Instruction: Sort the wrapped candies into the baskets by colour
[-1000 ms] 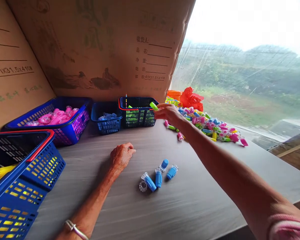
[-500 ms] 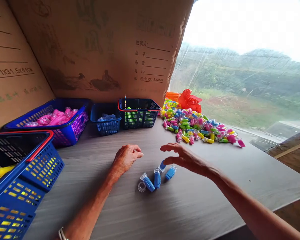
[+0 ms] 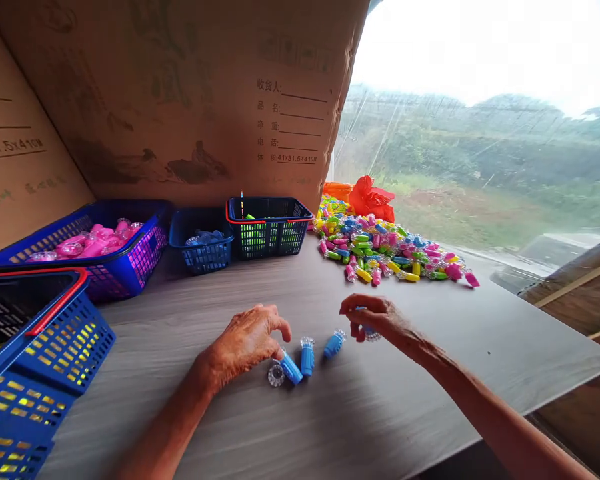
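My right hand [image 3: 380,317] is closed on a small blue plastic piece with a clear scalloped end, held just over the table and mostly hidden by the fingers. To its left, a similar blue piece [image 3: 334,344] lies tilted on the tabletop. Another blue piece [image 3: 307,360] stands in the middle with its clear end pointing away from me. My left hand [image 3: 250,339] is open, thumb and fingers curved apart, its thumb at the clear end of the leftmost blue piece [image 3: 291,368]. Beside that piece sits a clear scalloped ring-like end [image 3: 276,375]; whether it has a body under it I cannot tell.
A heap of pink, green, yellow and blue pieces [image 3: 380,250] spreads by the window, with a red plastic bag [image 3: 371,200] behind. Along the cardboard stand a purple-blue basket [image 3: 145,250], a small blue basket [image 3: 207,257] and a dark basket [image 3: 273,241]. A red-handled basket [image 3: 87,333] is at left.
My right hand has closed on a blue piece and moved slightly right with it. My left hand has opened and come down toward the leftmost blue piece. The view has shifted a little.
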Demonstrator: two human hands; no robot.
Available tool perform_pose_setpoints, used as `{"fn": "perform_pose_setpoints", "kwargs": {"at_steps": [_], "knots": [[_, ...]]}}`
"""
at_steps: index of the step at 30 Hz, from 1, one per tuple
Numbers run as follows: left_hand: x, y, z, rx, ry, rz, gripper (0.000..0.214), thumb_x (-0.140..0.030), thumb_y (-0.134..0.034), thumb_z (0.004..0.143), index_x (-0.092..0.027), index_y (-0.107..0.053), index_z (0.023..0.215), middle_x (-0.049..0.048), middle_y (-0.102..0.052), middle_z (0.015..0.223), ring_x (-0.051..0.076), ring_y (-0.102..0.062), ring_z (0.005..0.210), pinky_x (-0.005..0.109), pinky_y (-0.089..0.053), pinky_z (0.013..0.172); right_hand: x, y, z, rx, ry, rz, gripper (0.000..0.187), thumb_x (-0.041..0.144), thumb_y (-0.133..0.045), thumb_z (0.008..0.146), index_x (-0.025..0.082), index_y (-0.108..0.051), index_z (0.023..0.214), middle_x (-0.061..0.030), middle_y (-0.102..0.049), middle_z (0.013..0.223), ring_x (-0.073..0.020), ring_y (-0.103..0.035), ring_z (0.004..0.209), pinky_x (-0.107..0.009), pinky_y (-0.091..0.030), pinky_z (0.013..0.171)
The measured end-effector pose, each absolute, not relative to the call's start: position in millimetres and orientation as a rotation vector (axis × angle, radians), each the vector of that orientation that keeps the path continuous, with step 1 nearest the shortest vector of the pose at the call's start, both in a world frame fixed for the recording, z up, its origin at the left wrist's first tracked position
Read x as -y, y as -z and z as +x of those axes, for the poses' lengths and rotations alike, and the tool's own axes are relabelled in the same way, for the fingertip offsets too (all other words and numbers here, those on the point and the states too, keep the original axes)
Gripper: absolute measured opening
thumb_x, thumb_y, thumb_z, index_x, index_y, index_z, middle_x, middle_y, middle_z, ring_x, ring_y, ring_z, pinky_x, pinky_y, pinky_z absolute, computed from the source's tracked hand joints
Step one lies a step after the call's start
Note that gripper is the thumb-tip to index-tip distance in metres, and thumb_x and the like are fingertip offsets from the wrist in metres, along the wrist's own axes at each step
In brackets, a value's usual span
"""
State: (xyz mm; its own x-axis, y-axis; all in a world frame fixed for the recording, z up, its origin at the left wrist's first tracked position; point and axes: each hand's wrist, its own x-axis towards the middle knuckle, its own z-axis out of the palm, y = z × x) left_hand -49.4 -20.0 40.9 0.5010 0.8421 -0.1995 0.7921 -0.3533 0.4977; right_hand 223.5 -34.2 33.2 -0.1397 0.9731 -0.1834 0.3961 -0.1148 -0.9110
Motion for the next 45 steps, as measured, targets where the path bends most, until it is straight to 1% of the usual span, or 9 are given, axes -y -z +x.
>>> {"fn": "perform_pose_setpoints", "kwargs": {"at_steps": [6,12,17,22,27,32,36,41,45], "knots": [[21.1,-35.3,-42.8,-1.236,-0.086,2.186,0.021,-0.021,-0.067,0.07,-0.033,-0.076,0.085,-0.0017,-0.064,0.095,0.019,-0.055,0.099,0.026,-0.037,0.075,67.6,-16.9,205.6,2.284,-0.51,-1.562,0.032,0.018,-0.049,0.088,0.029,-0.072,0.108,-0.0055,-0.066,0.096,-0.0183,-0.061,0.077,-0.029,-0.042,0.069],[14.4,-31.9,-49.9,-1.259,-0.151,2.072,0.018,-0.026,-0.064,0.066,-0.022,-0.072,0.082,0.0006,-0.063,0.09,0.019,-0.056,0.089,0.026,-0.036,0.068,73.4,-15.8,199.2,2.492,-0.302,-1.708,0.041,0.009,-0.042,0.088,0.027,-0.067,0.115,-0.0061,-0.063,0.102,-0.0175,-0.062,0.075,-0.029,-0.044,0.066],[-7.6,-19.6,-66.5,-1.233,-0.439,1.674,0.018,-0.035,-0.057,0.068,-0.018,-0.057,0.074,-0.0005,-0.06,0.067,0.013,-0.052,0.056,0.025,-0.035,0.052,69.4,-3.5,209.1,2.129,-0.507,-1.622,0.033,0.028,-0.047,0.091,0.029,-0.063,0.119,-0.0045,-0.064,0.104,-0.0201,-0.063,0.091,-0.032,-0.047,0.08],[-22.3,-18.6,-90.4,-1.125,-0.976,1.173,0.04,-0.053,-0.064,0.066,-0.017,-0.052,0.08,0.004,-0.068,0.072,0.011,-0.056,0.05,0.022,-0.041,0.047,53.7,14.3,220.9,1.637,-0.88,-1.648,0.037,0.043,-0.06,0.077,0.027,-0.07,0.109,-0.0026,-0.066,0.088,-0.0181,-0.06,0.07,-0.028,-0.047,0.06],[-30.6,-34.8,-119.3,-1.198,-1.459,0.917,0.042,-0.052,-0.068,0.07,-0.015,-0.055,0.082,0.0051,-0.069,0.07,0.011,-0.059,0.049,0.019,-0.043,0.044,45.6,3.0,234.2,1.326,-1.19,-1.56,0.05,0.044,-0.071,0.064,0.027,-0.072,0.111,-0.0063,-0.071,0.102,-0.0154,-0.052,0.058,-0.03,-0.047,0.056],[-67.5,-70.8,-147.7,-1.421,-1.589,0.872,0.026,-0.039,-0.058,0.083,-0.013,-0.056,0.088,0.0042,-0.067,0.065,0.011,-0.056,0.04,0.019,-0.042,0.038,43.9,-10.8,232.8,1.071,-1.363,-1.497,0.059,0.034,-0.075,0.057,0.031,-0.072,0.115,-0.0065,-0.064,0.129,-0.0286,-0.061,0.1,-0.033,-0.049,0.071],[-83.4,-84.9,-156.8,-1.601,-1.531,0.948,0.033,-0.038,-0.059,0.084,-0.014,-0.056,0.107,0.0028,-0.066,0.066,0.012,-0.055,0.036,0.021,-0.042,0.034,39.5,-27.5,199.1,0.937,-1.572,-1.3,0.058,0.029,-0.074,0.063,0.03,-0.067,0.12,-0.006,-0.061,0.133,-0.0265,-0.057,0.114,-0.03,-0.047,0.075],[-53.3,-45.8,-157.3,-1.652,-1.647,0.892,0.029,-0.033,-0.059,0.078,-0.013,-0.061,0.099,0.0023,-0.065,0.069,0.009,-0.053,0.037,0.018,-0.039,0.034,10.1,-61.9,120.2,0.858,-1.757,-0.971,0.05,0.024,-0.078,0.062,0.021,-0.066,0.111,-0.008,-0.068,0.109,-0.0205,-0.061,0.102,-0.025,-0.045,0.07],[-35.0,-11.6,-157.1,-1.708,-1.557,0.803,0.032,-0.038,-0.059,0.074,-0.013,-0.062,0.095,0.0028,-0.064,0.07,0.009,-0.053,0.04,0.019,-0.04,0.037,-48.6,-90.6,40.6,0.961,-1.83,-0.713,0.028,0.023,-0.073,0.054,0.017,-0.061,0.079,-0.0022,-0.061,0.072,-0.0163,-0.059,0.074,-0.028,-0.046,0.066]]}}
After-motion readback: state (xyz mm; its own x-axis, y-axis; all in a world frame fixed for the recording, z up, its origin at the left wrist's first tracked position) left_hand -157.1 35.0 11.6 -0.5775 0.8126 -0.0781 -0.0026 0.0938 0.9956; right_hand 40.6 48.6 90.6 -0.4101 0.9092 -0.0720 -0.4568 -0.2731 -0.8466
